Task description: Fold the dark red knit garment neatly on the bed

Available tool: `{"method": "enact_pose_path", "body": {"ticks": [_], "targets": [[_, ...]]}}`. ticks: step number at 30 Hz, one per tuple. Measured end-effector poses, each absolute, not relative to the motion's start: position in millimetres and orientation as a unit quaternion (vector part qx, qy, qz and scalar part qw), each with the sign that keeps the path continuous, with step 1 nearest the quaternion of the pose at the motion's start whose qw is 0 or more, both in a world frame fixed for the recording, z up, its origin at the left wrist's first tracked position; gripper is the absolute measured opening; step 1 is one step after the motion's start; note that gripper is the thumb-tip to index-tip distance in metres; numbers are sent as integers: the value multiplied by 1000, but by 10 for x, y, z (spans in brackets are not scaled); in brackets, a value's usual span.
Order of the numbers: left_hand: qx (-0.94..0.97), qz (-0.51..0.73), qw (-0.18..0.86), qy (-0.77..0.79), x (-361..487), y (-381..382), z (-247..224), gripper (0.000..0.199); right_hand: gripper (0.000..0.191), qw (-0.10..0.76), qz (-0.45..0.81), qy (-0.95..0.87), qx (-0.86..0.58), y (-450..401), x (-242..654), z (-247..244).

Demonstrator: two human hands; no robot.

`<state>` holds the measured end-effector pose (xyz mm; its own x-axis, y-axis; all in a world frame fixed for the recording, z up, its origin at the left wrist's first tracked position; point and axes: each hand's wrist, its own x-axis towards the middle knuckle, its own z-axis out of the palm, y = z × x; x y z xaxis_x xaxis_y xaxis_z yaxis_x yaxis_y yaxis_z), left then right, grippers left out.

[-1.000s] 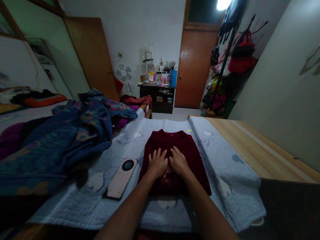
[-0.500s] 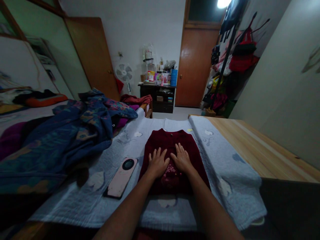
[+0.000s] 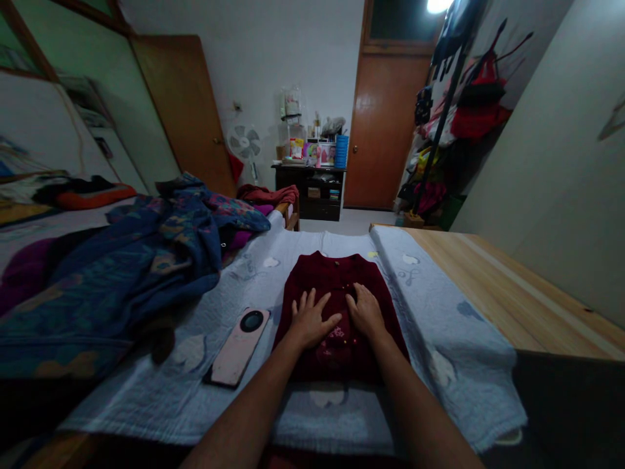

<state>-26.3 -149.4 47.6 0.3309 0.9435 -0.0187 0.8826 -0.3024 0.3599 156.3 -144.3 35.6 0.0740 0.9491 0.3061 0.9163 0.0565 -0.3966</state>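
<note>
A dark red sweater (image 3: 317,273) lies folded into a neat rectangle on a pale blue quilted cloth (image 3: 322,426), its neckline at the far end and a sparkly pattern on its front. My left hand (image 3: 311,324) rests flat on the left half of the sweater with fingers spread. On the right half lies my right hand (image 3: 366,312), palm down, its fingers stretched out and closer together. Neither hand grips anything. To the left of the sweater is a phone (image 3: 237,348) in a pink case, its round camera ring facing up.
Heaped at the left is a blue floral garment (image 3: 161,254). A bare wooden board (image 3: 493,280) runs along the right side. Farther back stand a dark cabinet (image 3: 319,195) with many items on top, a white fan (image 3: 245,142) and a closed door (image 3: 383,130).
My right hand has shifted slightly right, and its fingers have drawn together. My left thumb has spread farther toward the middle. The sweater stays in place.
</note>
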Motion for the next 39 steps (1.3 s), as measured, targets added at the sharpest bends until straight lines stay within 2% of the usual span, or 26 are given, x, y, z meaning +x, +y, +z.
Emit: {"method": "enact_pose_path", "body": {"ticks": [6,12,16,25,35,39], "targets": [[800,100,161,569,-269,-1491,471,78,39,224,-29,-666,-711,-1546,1604,445],[799,102,158,572,-263,-1485,467,78,49,157,2,-684,-713,-1655,1796,387],[799,96,156,572,-258,-1485,476,78,51,147,16,-687,-711,-1739,1903,303],[797,87,152,578,-247,-1476,460,78,49,190,-11,-700,-688,-1925,1995,144],[796,104,163,573,-258,-1477,457,79,34,327,-27,-675,-661,-2125,1977,179],[797,96,154,576,-251,-1489,480,78,35,318,5,-685,-655,-2174,1975,240]]}}
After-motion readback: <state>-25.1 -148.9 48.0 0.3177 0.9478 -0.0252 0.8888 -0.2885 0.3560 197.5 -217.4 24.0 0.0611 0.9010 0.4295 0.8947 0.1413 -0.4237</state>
